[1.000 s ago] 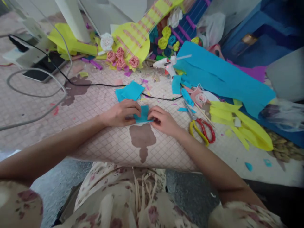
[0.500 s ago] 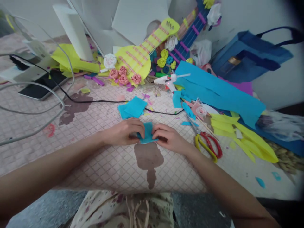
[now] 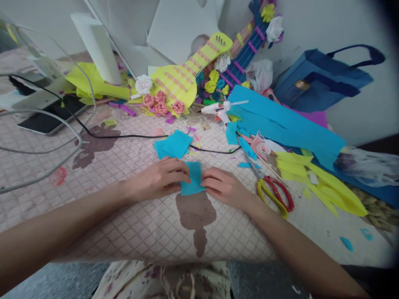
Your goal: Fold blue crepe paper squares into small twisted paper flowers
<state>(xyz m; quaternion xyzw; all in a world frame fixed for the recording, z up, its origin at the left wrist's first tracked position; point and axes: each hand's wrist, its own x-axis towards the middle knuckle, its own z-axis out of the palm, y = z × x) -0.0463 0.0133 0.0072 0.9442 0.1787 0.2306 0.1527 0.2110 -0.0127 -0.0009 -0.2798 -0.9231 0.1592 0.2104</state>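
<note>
A small blue felt piece [image 3: 193,179] lies on the pink checked table cover [image 3: 131,224] in front of me. My left hand [image 3: 158,179] pinches its left edge with curled fingers. On the piece's right edge rests my right hand [image 3: 222,187], fingers closed on it. Two more blue felt squares [image 3: 173,144] lie just beyond my hands.
Scissors with red and yellow handles [image 3: 274,194] lie right of my right hand. A glue gun [image 3: 218,109], its black cord, a large blue sheet [image 3: 286,124], yellow strips [image 3: 318,180], a yellow paper guitar [image 3: 183,79] and a blue bag [image 3: 324,83] crowd the far side. A phone [image 3: 46,120] lies far left.
The view has tilted up, showing more of the wall and bag. The blue piece between my hands now lies flatter and more spread out; both hands stay on it.
</note>
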